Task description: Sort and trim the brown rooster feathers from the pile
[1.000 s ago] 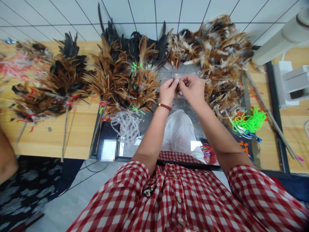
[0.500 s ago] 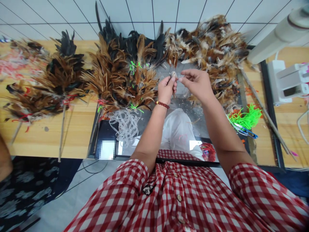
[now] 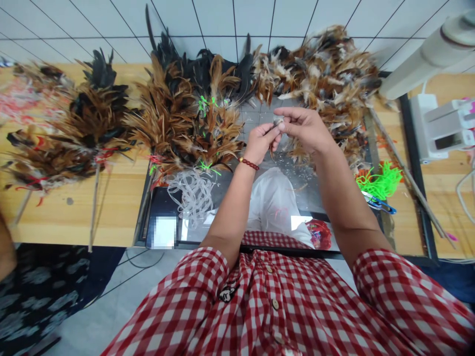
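Note:
My left hand (image 3: 260, 141), a beaded bracelet at its wrist, is closed in a pinch on a small feather bunch (image 3: 277, 120). Its pale quill ends stick up past the thumb, and dark tips show below the fingers. Against these ends, my right hand (image 3: 307, 129) presses its thumb, with the index finger curved over the top. The fingers hide most of the bunch. Both hands are above the dark glossy tabletop (image 3: 297, 190). Brown feather bundles with bright green ties (image 3: 203, 104) lie left of them, and a heap of loose brown and white feathers (image 3: 330, 74) lies behind and to the right.
Clear plastic strips (image 3: 193, 195) lie by a phone (image 3: 163, 202) at the near left. Green strings (image 3: 386, 182) and blue-handled snips (image 3: 382, 203) are on the right, near a long stick (image 3: 408, 173). Feather dusters (image 3: 98, 111) lie further left, beside another person's arm (image 3: 5, 247).
My hands have come together. The left one moved slightly right with the feather bunch, and my right thumb now touches the quill ends.

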`<state>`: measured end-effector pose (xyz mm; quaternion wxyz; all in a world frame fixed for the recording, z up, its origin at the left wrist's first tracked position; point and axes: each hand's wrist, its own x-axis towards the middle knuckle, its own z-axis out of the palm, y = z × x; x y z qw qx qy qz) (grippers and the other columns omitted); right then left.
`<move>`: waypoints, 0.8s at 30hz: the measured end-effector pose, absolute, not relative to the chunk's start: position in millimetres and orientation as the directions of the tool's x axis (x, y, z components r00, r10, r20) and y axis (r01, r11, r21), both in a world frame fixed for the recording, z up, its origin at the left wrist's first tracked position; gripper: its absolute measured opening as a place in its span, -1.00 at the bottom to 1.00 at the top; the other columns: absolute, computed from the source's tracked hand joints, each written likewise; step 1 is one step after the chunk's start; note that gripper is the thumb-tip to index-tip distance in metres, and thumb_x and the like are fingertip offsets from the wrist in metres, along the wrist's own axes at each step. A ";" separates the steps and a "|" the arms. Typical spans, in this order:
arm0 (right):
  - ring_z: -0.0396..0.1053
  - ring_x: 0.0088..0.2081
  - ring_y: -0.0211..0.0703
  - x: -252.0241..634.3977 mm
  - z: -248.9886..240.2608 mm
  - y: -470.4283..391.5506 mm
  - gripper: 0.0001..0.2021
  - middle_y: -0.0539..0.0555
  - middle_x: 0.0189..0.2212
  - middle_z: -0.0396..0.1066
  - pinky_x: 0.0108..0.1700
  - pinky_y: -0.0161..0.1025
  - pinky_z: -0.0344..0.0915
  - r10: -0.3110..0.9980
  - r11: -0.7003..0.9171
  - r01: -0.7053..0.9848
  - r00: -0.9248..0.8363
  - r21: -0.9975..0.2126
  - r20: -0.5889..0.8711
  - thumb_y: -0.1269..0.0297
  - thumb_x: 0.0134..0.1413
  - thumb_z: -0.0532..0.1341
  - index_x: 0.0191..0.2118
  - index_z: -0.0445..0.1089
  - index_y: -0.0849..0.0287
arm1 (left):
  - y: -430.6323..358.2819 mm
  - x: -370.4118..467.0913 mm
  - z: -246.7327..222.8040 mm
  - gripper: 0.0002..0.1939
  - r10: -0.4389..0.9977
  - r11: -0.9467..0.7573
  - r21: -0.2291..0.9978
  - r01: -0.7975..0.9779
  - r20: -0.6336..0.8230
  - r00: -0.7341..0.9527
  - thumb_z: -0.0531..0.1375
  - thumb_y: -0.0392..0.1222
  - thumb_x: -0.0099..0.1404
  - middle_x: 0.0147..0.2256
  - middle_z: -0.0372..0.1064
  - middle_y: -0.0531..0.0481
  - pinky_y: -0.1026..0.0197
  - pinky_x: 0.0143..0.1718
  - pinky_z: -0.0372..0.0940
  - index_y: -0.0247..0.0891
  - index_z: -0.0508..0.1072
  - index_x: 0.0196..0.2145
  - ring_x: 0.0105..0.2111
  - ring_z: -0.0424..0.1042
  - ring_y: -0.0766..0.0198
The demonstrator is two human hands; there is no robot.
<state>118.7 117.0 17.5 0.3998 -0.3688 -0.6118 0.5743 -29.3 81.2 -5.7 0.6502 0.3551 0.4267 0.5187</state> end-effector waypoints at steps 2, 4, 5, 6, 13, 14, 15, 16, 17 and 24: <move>0.55 -0.41 -0.12 121.3 25.4 114.2 -0.50 -0.04 -0.52 0.52 -0.26 -0.13 0.55 0.879 0.007 -0.001 -0.478 -1.000 0.006 -0.12 -0.23 0.59 -0.20 0.62 0.09 | 80.2 -29.6 -6.1 -0.61 0.971 0.229 0.901 -0.369 -0.185 0.151 0.40 -0.08 0.31 -0.63 0.28 0.21 0.43 -0.61 0.13 -0.28 0.35 -0.51 -0.67 0.20 0.56; 0.55 -0.45 -0.13 123.7 31.3 111.4 -0.57 0.00 -0.55 0.53 -0.30 -0.15 0.55 0.868 -0.026 -0.013 -0.497 -1.000 -0.016 -0.07 -0.25 0.61 -0.34 0.61 0.14 | 79.2 -29.8 -6.0 -0.64 0.962 0.249 0.899 -0.360 -0.186 0.201 0.43 -0.07 0.28 -0.63 0.28 0.21 0.43 -0.61 0.13 -0.30 0.40 -0.47 -0.67 0.21 0.56; 0.53 -0.49 -0.15 124.8 33.3 110.2 -0.61 0.00 -0.57 0.53 -0.32 -0.17 0.54 0.873 -0.032 -0.025 -0.487 -0.999 -0.015 -0.04 -0.25 0.61 -0.42 0.59 0.14 | 78.5 -30.0 -5.6 -0.66 0.957 0.256 0.898 -0.357 -0.182 0.228 0.44 -0.07 0.27 -0.63 0.28 0.21 0.43 -0.61 0.14 -0.30 0.42 -0.45 -0.67 0.21 0.55; 0.51 -0.53 -0.17 125.8 34.4 109.2 -0.63 0.00 -0.59 0.51 -0.36 -0.19 0.53 0.884 -0.034 -0.034 -0.467 -0.999 -0.014 0.00 -0.26 0.61 -0.48 0.56 0.14 | 77.8 -30.2 -4.7 -0.67 0.949 0.263 0.897 -0.356 -0.175 0.261 0.45 -0.06 0.25 -0.63 0.29 0.20 0.43 -0.60 0.16 -0.31 0.45 -0.43 -0.66 0.23 0.55; 0.43 -0.56 -0.13 121.9 18.4 118.0 -0.67 -0.04 -0.67 0.34 -0.43 -0.08 0.49 0.944 -0.018 0.096 -0.325 -0.995 -0.049 0.03 -0.05 0.50 -0.51 0.46 0.13 | 74.7 -29.8 1.7 -0.66 0.912 0.328 0.876 -0.354 -0.195 0.362 0.40 0.04 0.30 -0.54 0.38 0.11 0.36 -0.49 0.36 -0.29 0.49 -0.39 -0.57 0.36 0.47; 0.45 -0.52 -0.12 121.2 15.7 120.0 -0.68 -0.03 -0.65 0.33 -0.39 -0.07 0.49 0.955 0.010 0.127 -0.294 -0.992 -0.027 0.02 0.00 0.47 -0.48 0.47 0.13 | 75.5 -29.5 1.3 -0.66 0.921 0.329 0.875 -0.356 -0.213 0.326 0.38 0.04 0.32 -0.57 0.32 0.13 0.37 -0.51 0.32 -0.28 0.48 -0.40 -0.60 0.32 0.49; 0.46 -0.48 -0.13 121.7 14.5 120.8 -0.70 -0.03 -0.63 0.34 -0.35 -0.08 0.48 0.967 0.044 0.159 -0.255 -0.986 0.002 0.02 0.05 0.45 -0.45 0.49 0.13 | 76.8 -29.6 0.6 -0.66 0.933 0.323 0.872 -0.366 -0.230 0.276 0.36 0.03 0.34 -0.59 0.26 0.16 0.39 -0.54 0.28 -0.27 0.45 -0.42 -0.62 0.27 0.50; 0.46 -0.43 -0.13 124.1 15.0 119.9 -0.72 -0.02 -0.60 0.36 -0.31 -0.09 0.48 0.975 0.082 0.196 -0.218 -0.977 0.038 0.02 0.09 0.44 -0.41 0.51 0.12 | 78.5 -30.1 0.0 -0.65 0.944 0.315 0.869 -0.382 -0.245 0.220 0.35 0.01 0.36 -0.61 0.20 0.18 0.40 -0.55 0.24 -0.26 0.43 -0.44 -0.64 0.23 0.52; 0.47 -0.39 -0.13 128.6 17.6 116.7 -0.74 -0.01 -0.56 0.39 -0.27 -0.09 0.47 0.979 0.119 0.238 -0.192 -0.964 0.074 0.03 0.10 0.43 -0.38 0.53 0.12 | 80.4 -31.3 -0.6 -0.65 0.952 0.303 0.864 -0.403 -0.258 0.163 0.34 0.00 0.37 -0.62 0.17 0.20 0.41 -0.56 0.22 -0.26 0.41 -0.45 -0.65 0.21 0.53; 0.50 -0.32 -0.11 202.1 39.3 50.7 -0.93 0.04 -0.36 0.59 -0.17 -0.10 0.38 0.712 0.487 0.600 -0.694 -0.634 -0.110 0.29 0.06 0.41 -0.30 0.65 0.07 | 88.2 -41.6 1.8 -0.65 0.962 0.231 0.839 -0.492 -0.273 -0.015 0.24 -0.01 0.47 -0.58 0.14 0.19 0.41 -0.53 0.21 -0.24 0.37 -0.42 -0.62 0.23 0.53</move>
